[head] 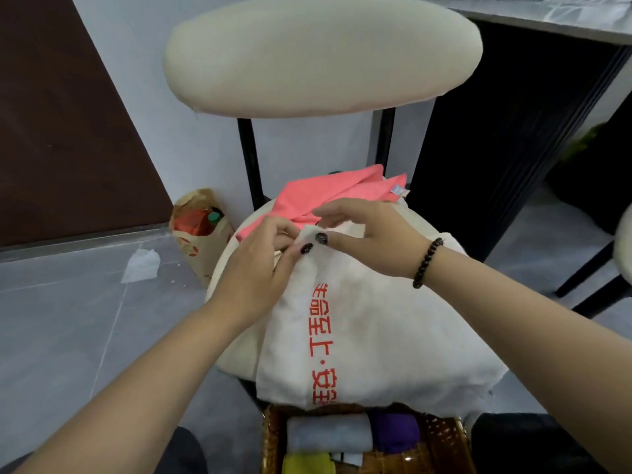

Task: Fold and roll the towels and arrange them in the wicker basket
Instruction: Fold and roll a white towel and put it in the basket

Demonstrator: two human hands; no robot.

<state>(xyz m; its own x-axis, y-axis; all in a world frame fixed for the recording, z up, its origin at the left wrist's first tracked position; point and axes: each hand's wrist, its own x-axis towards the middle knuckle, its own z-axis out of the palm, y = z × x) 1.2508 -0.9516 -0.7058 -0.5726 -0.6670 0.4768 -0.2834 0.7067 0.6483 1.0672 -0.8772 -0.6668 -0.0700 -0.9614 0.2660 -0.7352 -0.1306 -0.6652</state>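
In the middle of the frame, a white towel (pixel 369 323) with red lettering lies spread on a round chair seat (pixel 236 350). The left hand (pixel 254 268) pinches its far edge, and the right hand (pixel 371 234) pinches the same edge right beside it, other fingers loose. A pink towel (pixel 328 196) sits crumpled just behind. At bottom centre, the basket (pixel 441 443) already holds grey, purple and yellow rolls.

We're in a home. Grey tiled floor (pixel 68 319), a cream cushioned chair with black metal legs (pixel 321 56), a dark brown wooden door (pixel 61 131). A paper shopping bag (pixel 201 241) leans against the white wall (pixel 205 138).
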